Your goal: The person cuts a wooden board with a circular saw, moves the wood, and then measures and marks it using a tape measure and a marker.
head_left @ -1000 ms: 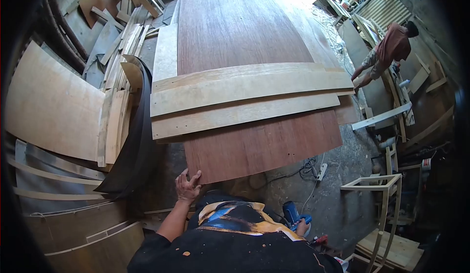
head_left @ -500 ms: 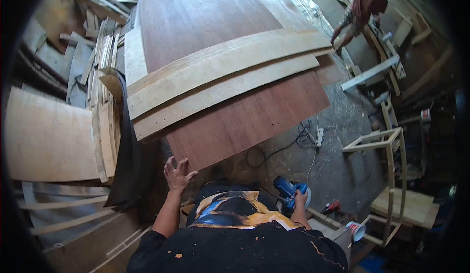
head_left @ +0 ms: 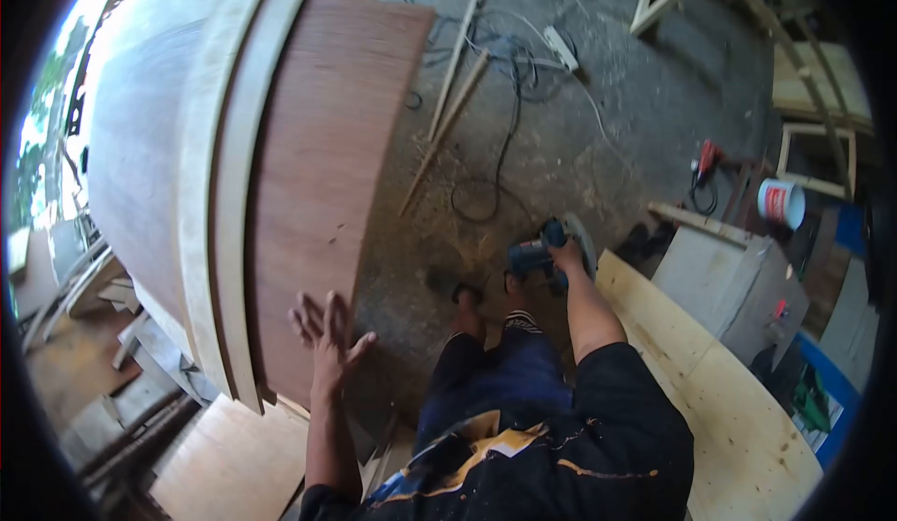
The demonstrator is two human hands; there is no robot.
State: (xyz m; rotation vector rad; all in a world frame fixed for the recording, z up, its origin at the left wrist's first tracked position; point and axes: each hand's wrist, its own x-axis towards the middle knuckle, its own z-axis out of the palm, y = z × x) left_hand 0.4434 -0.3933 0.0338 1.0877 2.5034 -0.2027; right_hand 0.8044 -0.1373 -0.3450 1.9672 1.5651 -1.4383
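1. One large reddish-brown plywood sheet point(head_left: 318, 175), flat and smooth, at left; two pale curved wooden strips point(head_left: 220, 194) lying across it.
2. Left hand point(head_left: 327, 334) released, fingers spread, at the sheet's near edge.
3. Right hand point(head_left: 565, 257) clenched around one blue power tool point(head_left: 537, 255), low over the gritty concrete floor point(head_left: 598, 128).
4. Two thin sticks point(head_left: 448, 100) and tangled cables point(head_left: 505, 72) farther off.
5. One white cup point(head_left: 780, 201) at right; contents not visible.
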